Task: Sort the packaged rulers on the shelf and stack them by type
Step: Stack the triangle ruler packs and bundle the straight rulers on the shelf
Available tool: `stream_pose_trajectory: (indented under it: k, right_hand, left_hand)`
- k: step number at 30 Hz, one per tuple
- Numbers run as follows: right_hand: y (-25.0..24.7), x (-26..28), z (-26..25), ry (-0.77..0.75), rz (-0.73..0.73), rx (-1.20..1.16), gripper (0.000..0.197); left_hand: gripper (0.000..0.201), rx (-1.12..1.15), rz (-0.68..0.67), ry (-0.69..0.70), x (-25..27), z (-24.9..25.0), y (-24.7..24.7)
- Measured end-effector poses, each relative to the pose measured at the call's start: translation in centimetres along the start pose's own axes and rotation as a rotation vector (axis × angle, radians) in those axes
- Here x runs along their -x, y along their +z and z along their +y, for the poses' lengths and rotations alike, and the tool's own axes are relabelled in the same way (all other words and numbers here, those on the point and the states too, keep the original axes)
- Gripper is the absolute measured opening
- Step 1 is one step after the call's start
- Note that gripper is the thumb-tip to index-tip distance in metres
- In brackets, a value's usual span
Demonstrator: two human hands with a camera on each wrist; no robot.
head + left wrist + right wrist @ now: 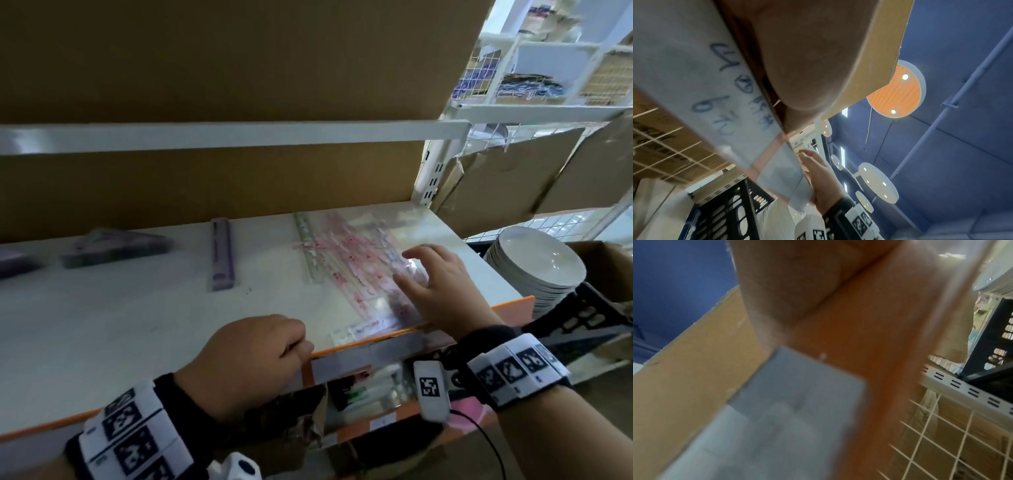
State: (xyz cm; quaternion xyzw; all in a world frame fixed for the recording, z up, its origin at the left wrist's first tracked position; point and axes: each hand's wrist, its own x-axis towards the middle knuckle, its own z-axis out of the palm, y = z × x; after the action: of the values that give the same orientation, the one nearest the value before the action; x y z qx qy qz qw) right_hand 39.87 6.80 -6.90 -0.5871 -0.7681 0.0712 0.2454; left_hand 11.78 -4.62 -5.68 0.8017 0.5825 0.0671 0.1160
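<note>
The packaged rulers (346, 260) lie in a loose, fanned heap of clear pink-printed sleeves at the right end of the shelf (144, 329), a few poking past its orange front edge. The right hand (442, 287) rests on the heap with fingers (411, 255) spread and straight, probably to pin the slippery sleeves while they are squared up. The left hand (250, 363) sits curled at the shelf edge; whether it pinches anything I cannot tell. A purple ruler pack (222, 255) lies apart to the left, likely a separate type.
</note>
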Motion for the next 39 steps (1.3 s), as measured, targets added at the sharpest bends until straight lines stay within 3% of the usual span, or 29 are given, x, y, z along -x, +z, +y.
stream_pose_trajectory:
  k: [4, 10, 13, 17, 21, 27, 31, 39]
  right_hand:
    - [-0.2, 0.1, 0.8, -0.062, 0.031, -0.136, 0.03]
    - [-2.0, -1.3, 3.4, -0.104, -0.015, -0.487, 0.019]
    - [-4.1, -4.8, 4.7, -0.087, -0.038, -0.624, 0.014]
    - [-5.2, -9.4, 4.2, -0.11, -0.204, -0.534, 0.016]
    - [-4.9, -13.2, 2.3, -0.153, -0.326, -0.436, 0.019]
    - [-1.3, -15.4, 2.5, -0.03, -0.344, -0.613, 0.017]
    - [0.3, -15.1, 3.5, -0.09, -0.397, -0.424, 0.014]
    - [0.7, -15.3, 3.6, -0.183, -0.411, -0.241, 0.018]
  left_hand:
    - [0.035, 0.061, -0.152, -0.11, -1.9, 0.3, -2.0]
    - [0.042, 0.116, 0.006, -0.404, -8.9, 2.1, -4.6]
    - [0.044, 0.142, -0.032, -0.567, -12.4, 2.6, -4.5]
    - [0.033, 0.105, -0.096, -0.723, -15.3, 2.2, -3.7]
    - [0.035, 0.084, -0.138, -0.804, -16.5, 2.2, -3.5]
    - [0.025, 0.165, -0.183, -0.876, -16.1, 2.6, -4.4]
    - [0.023, 0.255, -0.174, -0.923, -14.7, 3.0, -5.8]
    - [0.029, 0.072, -0.195, -1.007, -9.1, 4.1, -11.3]
